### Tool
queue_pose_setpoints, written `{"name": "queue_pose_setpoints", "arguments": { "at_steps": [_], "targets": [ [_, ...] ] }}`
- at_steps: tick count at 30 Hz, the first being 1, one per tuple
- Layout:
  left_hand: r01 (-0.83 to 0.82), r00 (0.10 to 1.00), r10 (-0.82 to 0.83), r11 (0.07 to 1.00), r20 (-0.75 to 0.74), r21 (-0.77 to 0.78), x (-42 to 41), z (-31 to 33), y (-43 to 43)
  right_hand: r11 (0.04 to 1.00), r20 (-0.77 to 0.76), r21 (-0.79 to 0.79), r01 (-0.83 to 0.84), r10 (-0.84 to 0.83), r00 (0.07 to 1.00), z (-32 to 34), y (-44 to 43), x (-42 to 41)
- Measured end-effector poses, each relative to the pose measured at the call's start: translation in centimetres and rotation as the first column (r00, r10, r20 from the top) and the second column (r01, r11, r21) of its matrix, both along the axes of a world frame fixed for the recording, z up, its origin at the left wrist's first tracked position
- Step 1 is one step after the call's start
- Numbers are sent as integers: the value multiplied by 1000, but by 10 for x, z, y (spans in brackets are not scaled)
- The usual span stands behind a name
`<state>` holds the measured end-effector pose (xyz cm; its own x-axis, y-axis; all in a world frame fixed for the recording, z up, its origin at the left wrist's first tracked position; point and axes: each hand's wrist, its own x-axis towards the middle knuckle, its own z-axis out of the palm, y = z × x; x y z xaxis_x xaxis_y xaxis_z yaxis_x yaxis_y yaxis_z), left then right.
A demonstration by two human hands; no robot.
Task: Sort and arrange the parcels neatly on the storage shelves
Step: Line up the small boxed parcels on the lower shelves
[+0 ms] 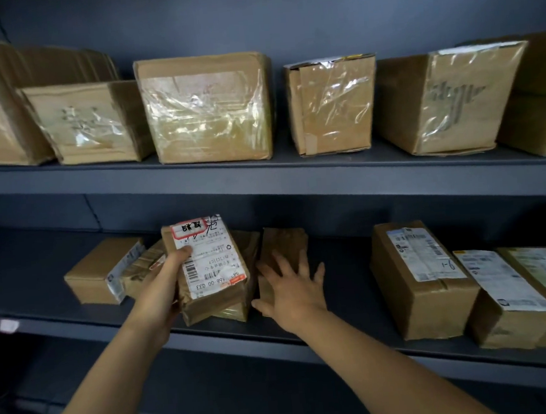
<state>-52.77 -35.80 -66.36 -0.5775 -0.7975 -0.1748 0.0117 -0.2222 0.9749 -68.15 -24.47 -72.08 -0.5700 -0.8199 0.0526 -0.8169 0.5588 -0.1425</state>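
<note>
Grey shelf [345, 266]: left hand [160, 290] grips a labelled parcel [211, 270] near the front edge. Right hand [291, 290], fingers spread wide, touches a plain parcel [281, 242] beside it. A gap separates these from the boxes [414, 277] at right.

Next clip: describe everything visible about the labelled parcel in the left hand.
The parcel is a brown package wrapped in shiny tape, with a white shipping label bearing a barcode, upside-down text and a red-bordered sticker at its top. It is tilted up over the lower shelf, above another flat parcel. The left hand grips its left edge, thumb on the label.
</note>
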Motion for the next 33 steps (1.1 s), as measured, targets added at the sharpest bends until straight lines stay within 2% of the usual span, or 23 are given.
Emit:
{"name": "queue_pose_setpoints", "arguments": {
  "at_steps": [2,6,9,12,15,18,21,25,27,29,30,31,33],
  "targets": [
    [3,1000,-3,1000,-3,5,2,-3,-2,996,63,-36,83,-81,995,-5,-2,-1],
    [-7,1000,7,1000,-9,5,4,-7,-2,967,65,-180,182,-173,983,-2,-1,-9],
    [-3,1000,3,1000,-3,15,4,-8,-2,957,72,-204,206,-196,978,-2,9,-16],
    [-7,1000,7,1000,-12,17,4,-7,-3,965,-4,-190,182,-186,982,-1,26,-22],
    [-13,999,14,1000,-34,11,-1,-7,0,986,-171,-144,89,-113,979,-1,45,-23],
    [1,999,-1,1000,-41,11,-7,-10,4,998,-387,-27,-48,34,921,-12,62,-22],
    [13,999,-13,1000,-51,11,-14,-12,7,979,-423,107,-175,205,883,-29,73,-20],
    [27,996,-25,999,-89,23,-21,-10,15,974,-296,16,-228,222,929,-40,78,-20],
    [30,995,-28,999,-98,22,-23,-7,18,971,-211,-111,-211,184,960,-39,81,-20],
    [33,995,-32,999,-99,13,-25,-5,22,937,-102,-309,-164,139,985,-30,86,-19],
    [44,995,-43,999,-91,7,-26,-5,24,908,14,-410,-83,98,995,-22,88,-18],
    [62,995,-62,998,-80,-1,-28,-5,27,874,192,-485,30,73,979,-14,90,-16],
    [134,989,-135,991,-52,-27,-33,-8,34,784,550,-554,279,94,830,4,91,-12]
  ]
}}
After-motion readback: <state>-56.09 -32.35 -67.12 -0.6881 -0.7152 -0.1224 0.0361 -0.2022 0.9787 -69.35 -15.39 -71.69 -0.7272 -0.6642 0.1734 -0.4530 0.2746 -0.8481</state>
